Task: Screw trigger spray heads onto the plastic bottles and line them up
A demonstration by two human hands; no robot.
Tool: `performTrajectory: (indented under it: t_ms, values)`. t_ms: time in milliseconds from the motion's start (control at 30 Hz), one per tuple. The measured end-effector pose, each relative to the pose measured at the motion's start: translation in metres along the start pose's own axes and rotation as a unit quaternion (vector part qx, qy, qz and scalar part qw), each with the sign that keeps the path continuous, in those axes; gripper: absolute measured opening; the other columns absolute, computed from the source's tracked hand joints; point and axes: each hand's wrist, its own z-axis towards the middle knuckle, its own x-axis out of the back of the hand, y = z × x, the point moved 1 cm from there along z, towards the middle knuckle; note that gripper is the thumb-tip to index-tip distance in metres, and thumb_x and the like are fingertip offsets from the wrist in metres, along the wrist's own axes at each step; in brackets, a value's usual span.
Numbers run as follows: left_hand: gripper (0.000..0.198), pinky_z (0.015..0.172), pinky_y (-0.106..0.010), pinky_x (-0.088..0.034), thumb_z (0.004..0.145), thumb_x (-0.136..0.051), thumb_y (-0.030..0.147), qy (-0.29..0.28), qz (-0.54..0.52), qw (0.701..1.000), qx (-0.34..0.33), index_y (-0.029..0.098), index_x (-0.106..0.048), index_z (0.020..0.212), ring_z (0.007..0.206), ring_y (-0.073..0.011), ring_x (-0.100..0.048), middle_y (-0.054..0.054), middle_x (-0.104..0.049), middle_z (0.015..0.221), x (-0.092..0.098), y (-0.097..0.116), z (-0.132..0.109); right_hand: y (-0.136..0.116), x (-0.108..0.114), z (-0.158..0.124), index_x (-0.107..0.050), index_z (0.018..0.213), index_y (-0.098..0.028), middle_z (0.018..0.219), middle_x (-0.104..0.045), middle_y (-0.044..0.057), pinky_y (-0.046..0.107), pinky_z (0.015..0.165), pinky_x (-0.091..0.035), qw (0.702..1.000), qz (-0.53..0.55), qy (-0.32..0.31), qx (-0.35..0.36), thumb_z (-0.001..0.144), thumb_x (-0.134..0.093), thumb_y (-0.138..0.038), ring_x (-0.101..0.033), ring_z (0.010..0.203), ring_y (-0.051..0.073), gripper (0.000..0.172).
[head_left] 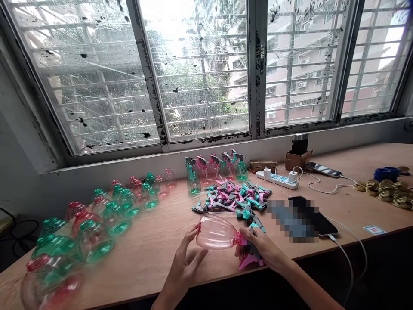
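A clear pink plastic bottle lies sideways just above the wooden table, near its front edge. My left hand touches the bottle's base with its fingers spread. My right hand is closed around the bottle's neck and a pink and grey spray trigger head at that neck. Behind my hands lies a pile of loose pink and teal trigger heads.
Many empty green and pink bottles lie over the table's left half. Several bottles with triggers fitted stand by the window sill. To the right are a power strip, phones with cables, a small box and gold caps.
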Motion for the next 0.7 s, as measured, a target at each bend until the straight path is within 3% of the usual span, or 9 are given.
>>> performTrajectory:
  t_ms: [200, 333, 533, 700]
  values:
    - [0.035, 0.119, -0.051, -0.035, 0.096, -0.060, 0.048, -0.006, -0.025, 1.000, 0.001, 0.027, -0.063, 0.124, 0.148, -0.0334, -0.037, -0.010, -0.049, 0.155, 0.0006, -0.0007, 0.0003, -0.0004, -0.0016, -0.0001, -0.067, 0.068, -0.012, 0.059, -0.074, 0.010, 0.024, 0.048, -0.050, 1.000, -0.007, -0.018, 0.013, 0.081, -0.064, -0.073, -0.068, 0.052, 0.018, 0.062]
    - [0.041, 0.124, -0.052, -0.025, 0.096, -0.061, 0.046, 0.002, 0.021, 0.999, -0.032, 0.029, -0.061, 0.134, 0.148, -0.0322, -0.037, -0.008, -0.049, 0.156, 0.0027, -0.0064, 0.0033, 0.0047, 0.0009, 0.0020, -0.065, 0.071, -0.013, 0.060, -0.075, 0.009, 0.025, 0.050, -0.052, 1.000, 0.009, -0.018, 0.016, 0.082, -0.064, -0.072, -0.069, 0.053, 0.019, 0.060]
    - [0.046, 0.114, -0.043, -0.045, 0.095, -0.063, 0.043, -0.017, -0.005, 1.000, 0.005, 0.032, -0.055, 0.140, 0.144, -0.0305, -0.044, -0.007, -0.055, 0.150, 0.0009, -0.0026, -0.0013, 0.0050, 0.0004, 0.0014, -0.064, 0.076, -0.013, 0.062, -0.074, 0.008, 0.025, 0.051, -0.051, 1.000, 0.008, -0.023, 0.013, 0.082, -0.064, -0.072, -0.068, 0.051, 0.018, 0.059]
    - [0.045, 0.122, -0.052, -0.028, 0.097, -0.061, 0.044, -0.007, 0.024, 1.000, -0.012, 0.031, -0.053, 0.140, 0.147, -0.0324, -0.038, -0.010, -0.046, 0.157, 0.0012, -0.0072, -0.0030, 0.0034, -0.0009, 0.0009, -0.061, 0.075, -0.015, 0.062, -0.074, 0.007, 0.026, 0.051, -0.052, 0.999, 0.003, -0.031, 0.015, 0.077, -0.070, -0.071, -0.069, 0.052, 0.019, 0.056]
